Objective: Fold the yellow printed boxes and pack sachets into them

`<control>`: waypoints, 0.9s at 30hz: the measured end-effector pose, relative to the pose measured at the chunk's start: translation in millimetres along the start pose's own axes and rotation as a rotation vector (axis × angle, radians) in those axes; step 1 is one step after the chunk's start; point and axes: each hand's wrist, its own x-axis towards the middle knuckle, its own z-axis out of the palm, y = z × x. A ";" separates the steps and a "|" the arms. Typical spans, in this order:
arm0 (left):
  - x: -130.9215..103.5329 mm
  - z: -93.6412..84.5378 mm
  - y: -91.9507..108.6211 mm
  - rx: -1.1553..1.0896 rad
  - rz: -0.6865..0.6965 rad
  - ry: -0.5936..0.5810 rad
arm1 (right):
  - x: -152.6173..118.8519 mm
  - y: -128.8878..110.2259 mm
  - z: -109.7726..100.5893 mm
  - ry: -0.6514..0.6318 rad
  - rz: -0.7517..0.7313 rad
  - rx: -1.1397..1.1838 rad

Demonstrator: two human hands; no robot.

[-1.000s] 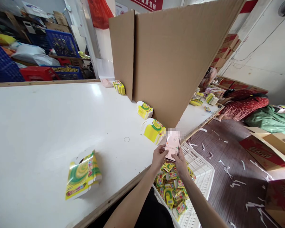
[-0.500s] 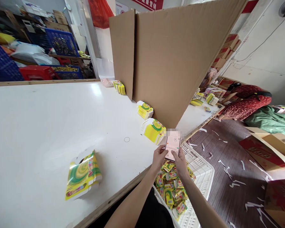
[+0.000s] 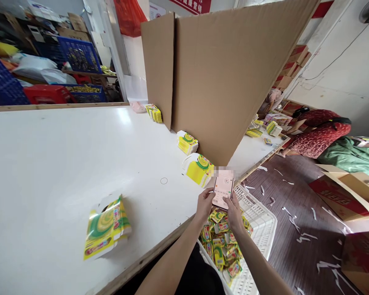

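Left hand (image 3: 204,201), head view: pinching one phone (image 3: 223,191) by its left edge, thumb lying at the side of the lower screen. Right hand (image 3: 233,207) is gripping the opposite edge, fingers curled behind, thumb resting over the lower screen. One phone, two hands holding it. Phone is tilting screen-up above one white basket (image 3: 260,241), just beside the table (image 3: 58,164) edge; its top end is blurred out. Small yellow packs (image 3: 219,250) are filling part of the basket, too many overlapping to count.

On the table, one yellow carton (image 3: 106,225) is lying near the front edge, well apart from the hands. Three yellow bundles (image 3: 187,142) are sitting in a row near one creased cardboard panel (image 3: 215,82). Two large boxes (image 3: 341,196) are standing on the floor to the right, paper strips (image 3: 304,237) scattering nearby. One person in red (image 3: 321,131) is bending beyond the panel.
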 end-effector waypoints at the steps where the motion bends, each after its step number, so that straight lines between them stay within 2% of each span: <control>1: 1.0 -0.1 -1.3 0.006 -0.007 0.002 | -0.4 -0.1 0.3 -0.004 0.004 0.003; 9: 3.7 1.3 -5.2 0.039 -0.019 0.018 | 0.6 2.0 0.1 0.033 -0.016 0.015; 19: -0.6 3.3 0.7 0.027 -0.003 -0.019 | 8.1 10.9 -0.5 0.130 0.074 0.044; 23: -4.8 5.6 7.4 0.007 0.003 -0.027 | 7.2 8.1 0.1 0.105 0.120 0.069; 27: -8.1 7.1 12.6 -0.019 0.006 -0.035 | 1.6 0.0 -0.3 0.019 0.150 0.095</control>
